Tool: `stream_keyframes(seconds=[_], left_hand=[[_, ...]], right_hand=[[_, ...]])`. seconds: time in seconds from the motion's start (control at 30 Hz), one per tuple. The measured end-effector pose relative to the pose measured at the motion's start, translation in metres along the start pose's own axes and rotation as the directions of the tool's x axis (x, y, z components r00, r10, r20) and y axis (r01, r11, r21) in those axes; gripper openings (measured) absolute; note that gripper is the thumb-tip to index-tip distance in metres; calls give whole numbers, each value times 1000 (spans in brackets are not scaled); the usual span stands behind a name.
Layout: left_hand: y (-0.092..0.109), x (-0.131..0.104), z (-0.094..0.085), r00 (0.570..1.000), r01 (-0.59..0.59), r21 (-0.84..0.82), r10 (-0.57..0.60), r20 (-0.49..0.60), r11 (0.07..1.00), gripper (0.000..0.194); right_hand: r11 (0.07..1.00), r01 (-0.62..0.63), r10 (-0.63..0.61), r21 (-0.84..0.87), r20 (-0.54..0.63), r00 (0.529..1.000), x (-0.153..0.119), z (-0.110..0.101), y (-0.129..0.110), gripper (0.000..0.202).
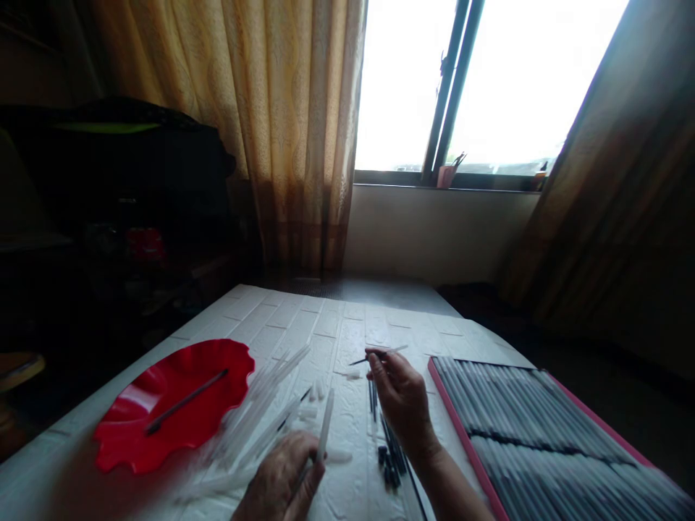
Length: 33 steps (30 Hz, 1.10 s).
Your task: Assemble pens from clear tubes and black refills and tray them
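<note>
My left hand [287,474], low in the middle of the view, grips a whitish translucent tube [326,425] that points up and away. To its right and farther out, my right hand [399,387] pinches a thin dark stick [374,356] with a pale end. Dark rods with black ends [388,463] lie on the table beneath and beside my right wrist. Many clear tubes [260,405] are spread to the left of my left hand. Short whitish pieces [315,392] lie between the two hands.
A red scalloped dish [228,394] on the left holds one dark rod [187,401]. At the right stands a pink-edged box [453,412] filled with rows of grey rods [504,398]. All rest on a white brick-patterned table [352,325]. Behind are a curtain and a window.
</note>
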<state>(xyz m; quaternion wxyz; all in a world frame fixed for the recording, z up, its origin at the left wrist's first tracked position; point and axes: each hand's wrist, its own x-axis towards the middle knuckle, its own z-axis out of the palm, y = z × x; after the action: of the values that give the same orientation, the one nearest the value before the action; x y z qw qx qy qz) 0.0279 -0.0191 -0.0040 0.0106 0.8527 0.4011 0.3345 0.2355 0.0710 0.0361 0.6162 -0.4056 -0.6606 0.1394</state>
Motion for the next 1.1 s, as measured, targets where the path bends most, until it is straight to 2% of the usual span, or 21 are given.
stream_keyframes(seconds=[0.13,0.23,0.43,0.6,0.83,1.1], left_hand=[[-12,4,9,996,-77,12,77,-34,997,31],[-16,6,13,993,-92,43,95,-70,995,23],[-8,17,22,985,-54,98,69,-156,994,21],[-8,26,31,964,-73,162,112,-243,984,25],[-15,38,30,964,-60,178,103,-245,982,31],[-27,29,25,972,15,178,27,-233,984,31]], right_hand=[[999,53,-53,3,71,996,3,12,-7,18],[996,88,-87,-6,113,990,4,16,-14,18],[987,161,-157,-5,194,968,9,20,-18,18],[977,212,-212,24,230,950,14,20,-13,19],[972,230,-233,42,255,939,25,26,-5,18],[965,251,-262,76,315,912,33,42,-2,18]])
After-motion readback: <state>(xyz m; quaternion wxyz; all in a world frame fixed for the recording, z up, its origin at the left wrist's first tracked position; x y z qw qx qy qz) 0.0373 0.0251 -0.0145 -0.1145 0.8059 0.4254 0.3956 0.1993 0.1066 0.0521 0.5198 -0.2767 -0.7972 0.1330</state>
